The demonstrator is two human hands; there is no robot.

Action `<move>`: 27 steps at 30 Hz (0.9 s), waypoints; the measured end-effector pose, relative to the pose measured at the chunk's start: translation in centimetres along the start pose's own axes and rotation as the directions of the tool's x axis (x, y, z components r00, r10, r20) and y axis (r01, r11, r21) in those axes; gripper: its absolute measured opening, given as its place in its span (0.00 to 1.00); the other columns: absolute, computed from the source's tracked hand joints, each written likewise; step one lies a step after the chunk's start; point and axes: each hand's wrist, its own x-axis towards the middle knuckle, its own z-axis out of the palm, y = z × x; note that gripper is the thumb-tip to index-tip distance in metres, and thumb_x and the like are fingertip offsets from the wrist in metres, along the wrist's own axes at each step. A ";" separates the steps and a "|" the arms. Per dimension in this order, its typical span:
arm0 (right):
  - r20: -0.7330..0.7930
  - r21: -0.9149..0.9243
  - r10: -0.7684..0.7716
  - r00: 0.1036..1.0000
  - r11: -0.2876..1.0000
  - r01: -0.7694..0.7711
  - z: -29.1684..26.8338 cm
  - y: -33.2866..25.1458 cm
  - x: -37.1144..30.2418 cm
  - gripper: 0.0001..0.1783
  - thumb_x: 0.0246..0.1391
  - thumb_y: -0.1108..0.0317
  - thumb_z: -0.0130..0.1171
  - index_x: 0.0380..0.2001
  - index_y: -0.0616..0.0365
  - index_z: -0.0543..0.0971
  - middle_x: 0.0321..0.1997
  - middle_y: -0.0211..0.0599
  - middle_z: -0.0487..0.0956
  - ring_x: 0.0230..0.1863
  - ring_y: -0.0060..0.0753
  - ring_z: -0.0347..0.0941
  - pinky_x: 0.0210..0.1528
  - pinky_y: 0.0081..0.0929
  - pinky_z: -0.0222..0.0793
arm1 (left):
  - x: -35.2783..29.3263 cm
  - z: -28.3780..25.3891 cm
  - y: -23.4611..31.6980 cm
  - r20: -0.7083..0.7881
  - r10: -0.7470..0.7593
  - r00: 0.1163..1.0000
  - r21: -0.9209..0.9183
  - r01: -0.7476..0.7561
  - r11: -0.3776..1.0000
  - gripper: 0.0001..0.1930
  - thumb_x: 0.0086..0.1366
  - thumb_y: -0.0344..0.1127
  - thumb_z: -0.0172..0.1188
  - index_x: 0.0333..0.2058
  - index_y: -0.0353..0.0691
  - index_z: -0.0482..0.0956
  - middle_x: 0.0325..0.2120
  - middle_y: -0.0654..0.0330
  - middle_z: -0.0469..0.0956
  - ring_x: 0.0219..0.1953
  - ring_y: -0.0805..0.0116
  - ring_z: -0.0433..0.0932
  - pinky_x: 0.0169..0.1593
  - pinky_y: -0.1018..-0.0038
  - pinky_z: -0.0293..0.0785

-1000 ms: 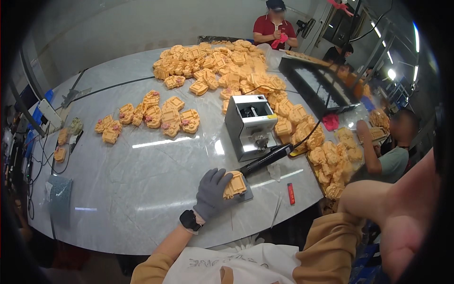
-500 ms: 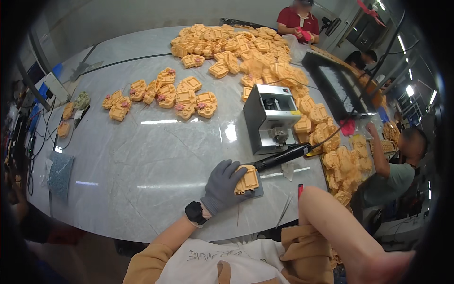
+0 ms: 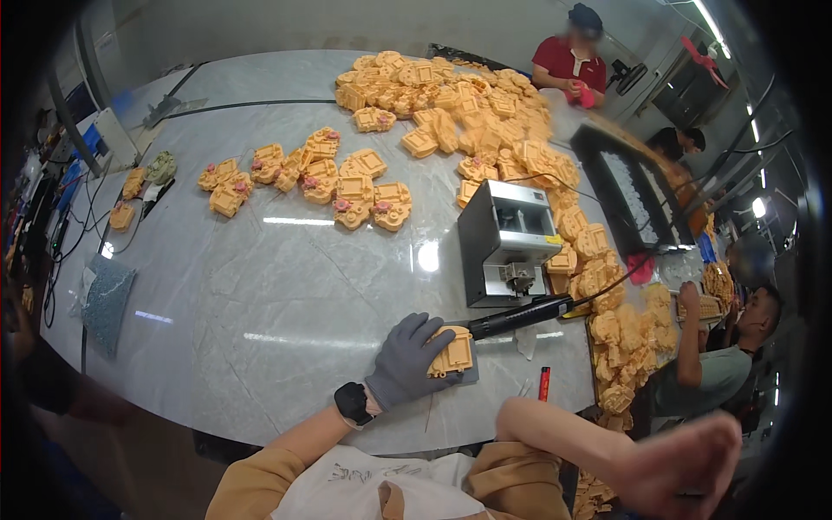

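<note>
Lower centre, the knit-gloved left hand point(image 3: 404, 366) clasps a ridged yellow part point(image 3: 454, 354); lower right, the blurred right hand's point(image 3: 685, 468) state cannot be told. Glossy marbled desk point(image 3: 251, 373) stretches left to its curved edge.

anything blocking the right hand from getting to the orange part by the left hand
Nothing tall visible does: only a small red object lies on the table between the blurred right hand and the orange part. The left hand covers the part's left edge; its right side is exposed.
</note>
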 end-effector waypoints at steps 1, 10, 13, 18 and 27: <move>0.012 0.098 0.350 0.937 0.932 -0.349 -1.1 1.7 -2.4 0.20 0.58 0.56 0.48 0.15 0.49 0.76 0.37 0.29 0.69 0.45 0.33 0.61 0.52 0.41 0.55 | 0.0 0.0 0.0 0.009 0.005 1.000 0.011 -0.005 1.000 0.33 0.43 0.53 0.67 0.45 0.41 0.70 0.44 0.51 0.70 0.47 0.49 0.68 0.49 0.59 0.68; 0.703 0.458 0.682 0.200 -0.220 -0.861 9.2 7.6 -13.9 0.14 0.59 0.55 0.43 0.29 0.47 0.76 0.44 0.38 0.67 0.48 0.35 0.61 0.46 0.50 0.61 | -0.5 1.1 -0.2 0.038 -0.030 0.999 0.048 0.028 0.998 0.35 0.39 0.54 0.68 0.46 0.43 0.71 0.45 0.51 0.70 0.48 0.46 0.67 0.51 0.57 0.66; 0.772 0.464 0.593 0.230 -0.278 -0.841 11.6 7.6 -14.4 0.12 0.58 0.56 0.44 0.31 0.48 0.75 0.42 0.37 0.67 0.46 0.34 0.62 0.45 0.47 0.61 | -0.7 1.5 -0.8 0.032 0.022 0.999 0.063 -0.024 0.998 0.35 0.38 0.53 0.69 0.45 0.43 0.71 0.45 0.51 0.70 0.48 0.47 0.67 0.51 0.56 0.66; 0.827 0.449 0.499 0.259 -0.307 -0.839 13.6 7.1 -15.5 0.10 0.56 0.59 0.46 0.34 0.51 0.73 0.38 0.36 0.68 0.42 0.31 0.64 0.42 0.41 0.62 | -0.7 1.8 -0.8 0.035 0.000 0.999 0.072 -0.003 0.997 0.35 0.38 0.53 0.69 0.45 0.43 0.71 0.45 0.51 0.70 0.48 0.46 0.67 0.51 0.57 0.65; 0.857 0.389 0.454 0.245 -0.257 -0.885 13.1 7.9 -16.1 0.12 0.54 0.64 0.51 0.40 0.56 0.69 0.32 0.34 0.69 0.35 0.26 0.66 0.36 0.30 0.64 | -1.1 2.4 -1.0 0.062 0.034 0.998 0.013 -0.035 0.999 0.39 0.36 0.51 0.72 0.48 0.43 0.67 0.48 0.48 0.66 0.50 0.43 0.65 0.53 0.54 0.63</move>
